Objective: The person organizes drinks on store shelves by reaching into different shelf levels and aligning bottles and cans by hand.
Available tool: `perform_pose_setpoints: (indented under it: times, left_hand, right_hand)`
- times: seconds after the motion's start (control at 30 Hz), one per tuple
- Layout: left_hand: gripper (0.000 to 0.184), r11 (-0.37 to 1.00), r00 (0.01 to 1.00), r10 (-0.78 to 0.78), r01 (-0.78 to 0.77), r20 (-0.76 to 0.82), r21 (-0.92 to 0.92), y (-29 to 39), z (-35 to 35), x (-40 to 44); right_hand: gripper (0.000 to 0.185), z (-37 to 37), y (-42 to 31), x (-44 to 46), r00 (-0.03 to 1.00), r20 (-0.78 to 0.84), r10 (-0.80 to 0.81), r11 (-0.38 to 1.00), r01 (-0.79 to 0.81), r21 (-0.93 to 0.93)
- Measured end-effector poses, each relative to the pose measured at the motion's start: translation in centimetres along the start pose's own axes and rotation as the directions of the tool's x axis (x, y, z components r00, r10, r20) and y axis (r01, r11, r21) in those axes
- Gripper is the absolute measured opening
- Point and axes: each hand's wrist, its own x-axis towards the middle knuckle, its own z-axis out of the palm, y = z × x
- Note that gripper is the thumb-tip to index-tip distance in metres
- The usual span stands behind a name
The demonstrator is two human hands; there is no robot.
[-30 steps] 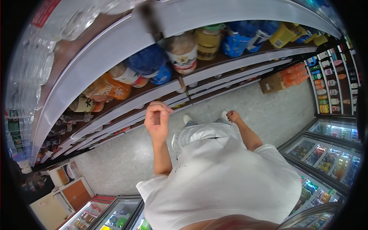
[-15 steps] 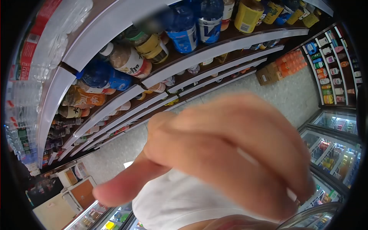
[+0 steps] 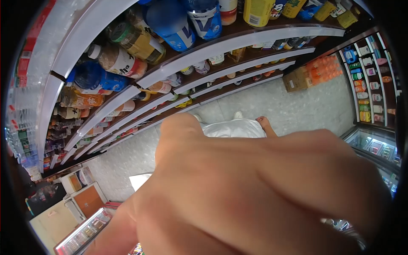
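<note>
My left hand [image 3: 229,187] fills the lower half of the head view, very close to the camera with its back toward me. Its thumb stretches apart at the lower left and its fingers spread toward the right and bottom; the fingertips are cut off or hidden. I see nothing held in it. Farther down, my right hand [image 3: 262,122] hangs low beside my white shirt [image 3: 233,128]. It is small in view, and its finger pose is unclear. Drink bottles [image 3: 170,32] stand on the shelf beyond, not touched by either hand.
A long multi-tier shelf [image 3: 238,46] curves across the top and left. Bottle packs [image 3: 27,106] line the far left. A cardboard box [image 3: 295,81] and orange packs [image 3: 325,71] sit on the grey floor [image 3: 238,100]. A glass-fronted fridge [image 3: 376,144] stands at right.
My left hand has come closer and lower, its bent fingers now straighter and wider spread. My right hand and shoes have come into view. The shelf bottles have shifted left and up.
</note>
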Motion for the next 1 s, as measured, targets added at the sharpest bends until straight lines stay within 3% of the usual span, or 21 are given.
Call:
perform_pose_setpoints:
  times: [0.1,0.17,0.3,0.4,0.47,0.5,0.57,0.67,0.7,0.87,1.0]
  left_hand:
    - [0.063,0.999,0.999,0.044,-0.044,-0.022,0.006,-0.7,0.8,0.1]
    - [0.062,0.997,0.996,0.077,-0.078,-0.034,-0.002,-1.6,1.4,0.3]
    - [0.061,0.999,0.995,0.054,-0.055,-0.081,0.000,-1.4,2.6,-0.7]
    - [0.059,0.999,0.993,0.043,-0.041,-0.112,0.023,-0.8,3.2,-1.6]
    - [0.058,0.999,0.992,0.036,-0.032,-0.118,0.043,0.0,3.6,-2.0]
    - [0.058,0.998,0.991,0.039,-0.032,-0.124,0.058,0.2,3.9,-2.2]
    - [0.057,0.997,0.991,0.036,-0.027,-0.126,0.073,0.6,4.3,-2.5]
    - [0.056,0.997,0.991,0.041,-0.034,-0.124,0.063,0.8,4.9,-2.7]
    - [0.056,0.998,0.992,0.044,-0.037,-0.121,0.058,0.8,5.0,-2.8]
    - [0.053,0.998,0.996,0.030,-0.025,-0.086,0.064,2.2,5.0,-3.1]
    - [0.052,0.998,0.997,0.051,-0.049,-0.064,0.036,2.9,5.0,-3.3]
  right_hand:
    - [0.031,-2.2,-0.8,1.1,0.997,-0.008,-0.078,0.993,0.077,-0.090]
    - [0.029,-4.6,-3.6,-0.6,0.996,0.070,0.063,0.998,-0.063,-0.006]
    - [0.027,-5.1,-1.6,0.5,0.986,0.145,0.079,0.995,-0.087,0.048]
    - [0.026,-5.5,0.6,0.2,0.993,0.102,0.053,0.996,-0.060,0.067]
    - [0.034,-5.5,2.1,0.7,0.988,0.155,0.014,0.996,-0.001,-0.086]
    - [0.034,-7.5,-3.5,-2.9,0.986,0.165,0.009,0.995,0.007,-0.097]
    - [0.039,-11.3,-11.6,-23.6,0.930,0.368,-0.009,0.945,0.128,-0.300]
    - [0.046,-19.6,-36.1,-30.8,0.792,0.607,0.071,0.780,0.335,-0.528]
    - [0.046,-15.2,-23.7,-23.7,0.796,0.600,0.075,0.779,0.329,-0.533]
    - [0.039,-7.9,-6.6,-8.3,0.839,0.527,0.131,0.988,-0.069,-0.136]
    - [0.034,-3.9,4.3,0.2,0.860,0.459,0.225,0.902,-0.361,0.235]
